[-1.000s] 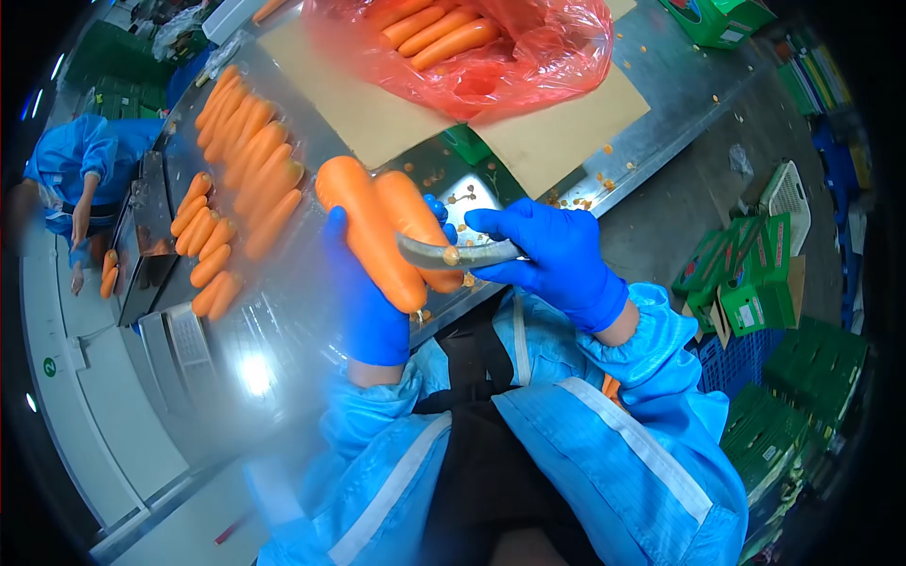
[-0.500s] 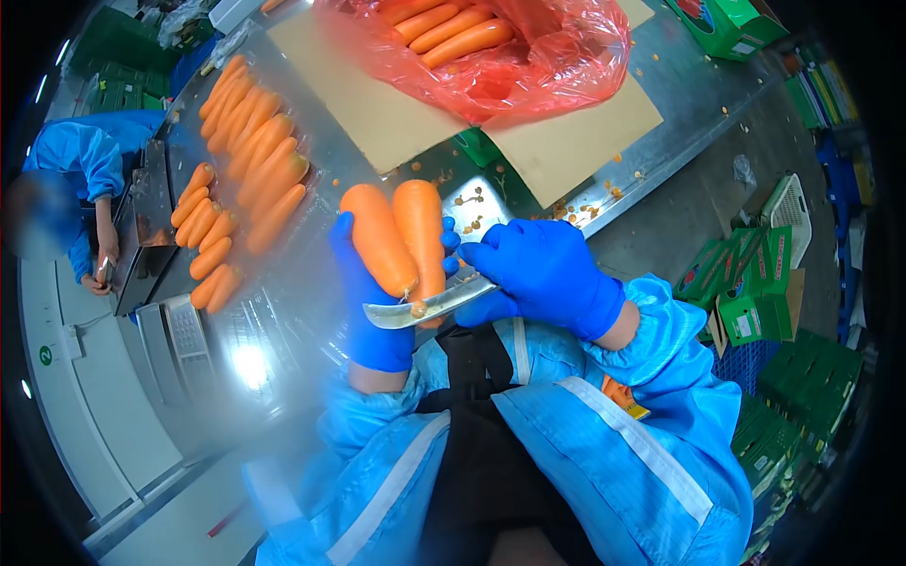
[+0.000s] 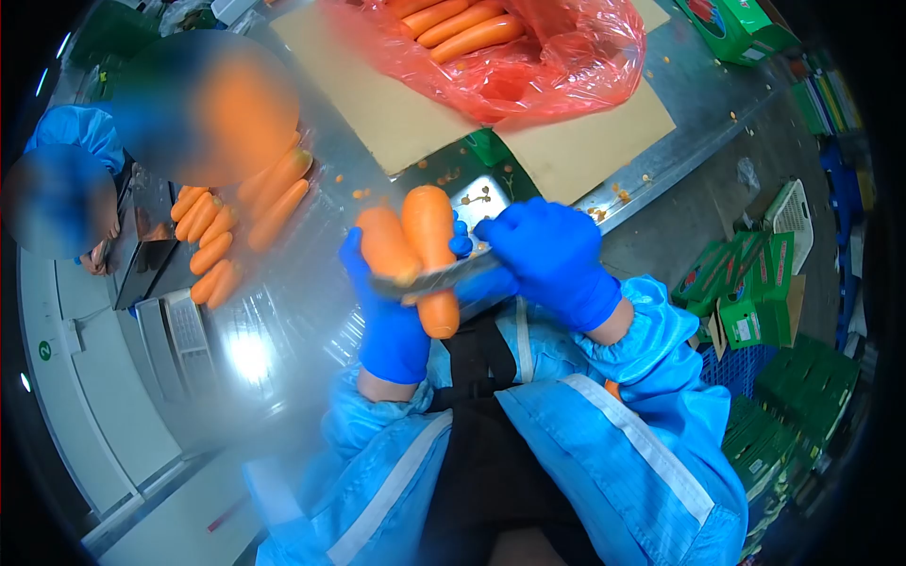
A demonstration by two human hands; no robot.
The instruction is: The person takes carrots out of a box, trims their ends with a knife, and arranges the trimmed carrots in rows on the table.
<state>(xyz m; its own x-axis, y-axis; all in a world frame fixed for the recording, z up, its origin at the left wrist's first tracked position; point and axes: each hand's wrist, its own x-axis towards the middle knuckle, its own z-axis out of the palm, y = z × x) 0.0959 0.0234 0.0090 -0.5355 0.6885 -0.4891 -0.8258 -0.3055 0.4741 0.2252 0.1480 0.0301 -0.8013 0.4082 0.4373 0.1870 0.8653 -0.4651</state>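
Note:
Two large orange carrots, a left carrot (image 3: 385,243) and a right carrot (image 3: 427,224), are gripped side by side in my blue-gloved left hand (image 3: 394,332). Its fingertips show at the right carrot's far side. My right hand (image 3: 552,262), also gloved in blue, is closed on a knife; the handle is hidden in the fist. The knife's blade (image 3: 444,276) lies across both carrots near their lower ends. Below it, the right carrot's end sticks out toward me. I cannot tell whether the edge is cutting in.
Rows of carrots (image 3: 281,212) lie on the metal table (image 3: 311,302) at left. A red plastic bag (image 3: 566,80) of carrots stands beyond, over cardboard flaps (image 3: 590,146). Carrot scraps dot the tabletop. A co-worker in blue (image 3: 80,132) is at far left; green boxes (image 3: 746,274) stand at right.
The blade has moved up and tilted, now looking darker. My right hand has risen slightly. More of the right carrot's lower end shows below the blade. My left hand has shifted slightly right.

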